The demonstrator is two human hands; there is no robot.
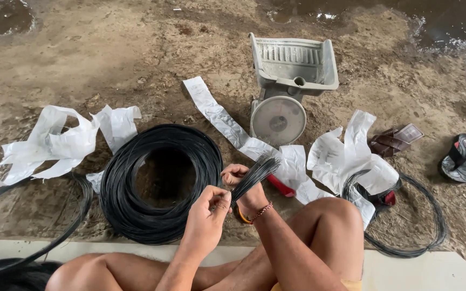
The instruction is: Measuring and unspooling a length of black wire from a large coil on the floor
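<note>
Bundle of cut black wire strands (254, 175) sits between both hands, tilted, upper end fanning out toward the upper right, just above the person's knees. Right hand (239, 180) is wrapped around the bundle from behind, fingers curled shut on it; a beaded bracelet (257, 214) sits on that wrist. Left hand (207, 218) pinches the lower end of the same bundle, thumb against fingertips. Just left of the hands, touching the ground, lies a large coil of black wire (160, 180), thick ring with bare dirt showing through its middle. The person sits cross-legged, bare knees at the bottom of the frame, on a pale slab (432, 272) edging the dirt ground (82, 59). Torn white plastic wrapping (60, 143) lies left of the coil; a long strip (217, 113) runs from above the coil down toward the hands; more crumpled pieces (351, 156) lie to the right. A red-handled tool (281, 186) pokes out from under the strip just right of the hands. A thin loose wire loop (405, 215) lies right of the knee, partly under the plastic. Grey dial weighing scale with tray (289, 81) stands beyond the hands. Sandals (462, 156) far right. More black wire (28, 237) at lower left.
</note>
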